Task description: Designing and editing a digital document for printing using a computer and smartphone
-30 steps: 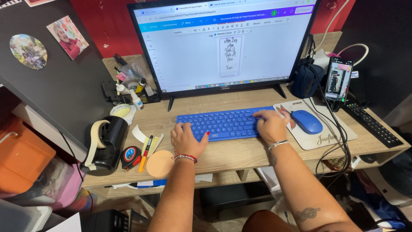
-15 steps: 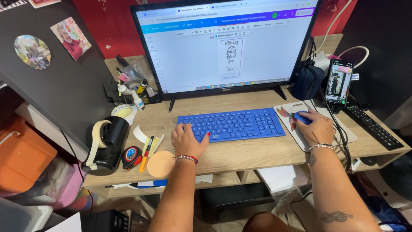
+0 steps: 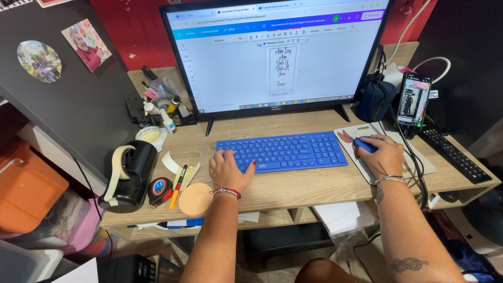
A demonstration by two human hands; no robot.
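The blue mouse (image 3: 364, 144), mostly hidden, sits on a pale mouse pad (image 3: 419, 162) at the right of the frame, with the right hand (image 3: 385, 155) curled over it, fingers grasping it. The left hand (image 3: 229, 170) rests loose and spread on the lower left corner of the blue keyboard (image 3: 283, 151) in the centre. A monitor (image 3: 277, 52) stands above. A tape dispenser (image 3: 128, 175), tape measure (image 3: 160, 190) and phone (image 3: 413, 99) flank them.

bare arms, no sleeves; left hand (image 3: 229, 170) has red nails and a red-and-white beaded bracelet, right hand (image 3: 386, 156) silver bangles plus forearm knot tattoo
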